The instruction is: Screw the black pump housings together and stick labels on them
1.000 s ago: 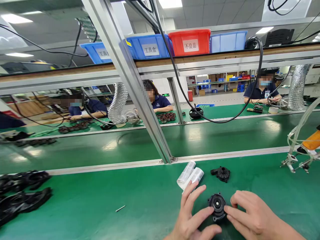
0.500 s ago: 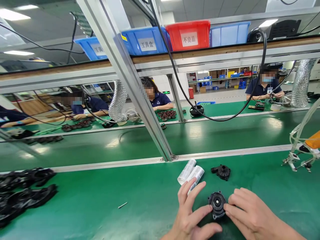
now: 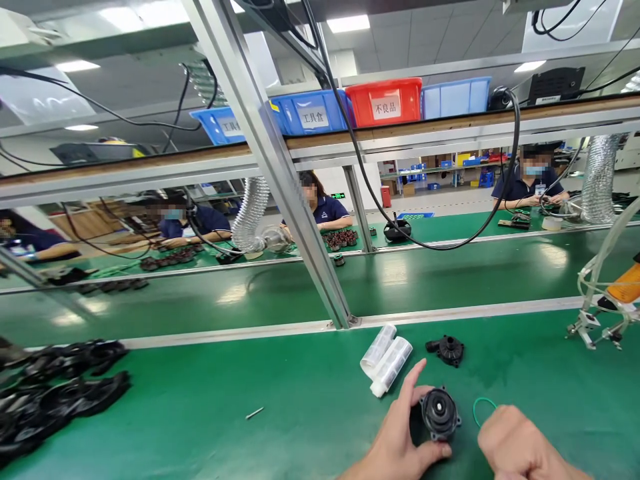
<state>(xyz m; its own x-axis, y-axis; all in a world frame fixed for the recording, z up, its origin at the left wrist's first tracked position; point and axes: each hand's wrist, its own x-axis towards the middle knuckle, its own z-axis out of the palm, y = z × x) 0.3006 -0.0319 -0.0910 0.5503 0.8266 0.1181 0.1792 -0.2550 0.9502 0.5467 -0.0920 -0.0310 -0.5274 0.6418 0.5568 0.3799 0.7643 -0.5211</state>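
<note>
My left hand [image 3: 400, 437] grips a round black plastic housing [image 3: 440, 413] between thumb and fingers, tilted up off the green mat [image 3: 200, 413], with the forefinger stretched out. My right hand [image 3: 515, 447] sits just right of the housing, apart from it, with its fingers curled under; whether they hold anything is hidden. A thin green ring [image 3: 484, 410] lies on the mat between the housing and my right hand. A second black housing [image 3: 447, 349] rests further back. Two clear plastic tubes [image 3: 386, 356] lie side by side left of it.
A heap of black parts [image 3: 55, 393] fills the mat's left edge. A small metal pin [image 3: 255, 413] lies mid-mat. A slanted aluminium post [image 3: 295, 200] meets the belt rail. A tool stand [image 3: 600, 320] is at right. Other workers sit across the conveyor; bins [image 3: 385, 101] line the shelf.
My right hand has let go of the housing and drawn back to the right, uncovering a green ring. My left hand now holds the housing alone, tilted up.
</note>
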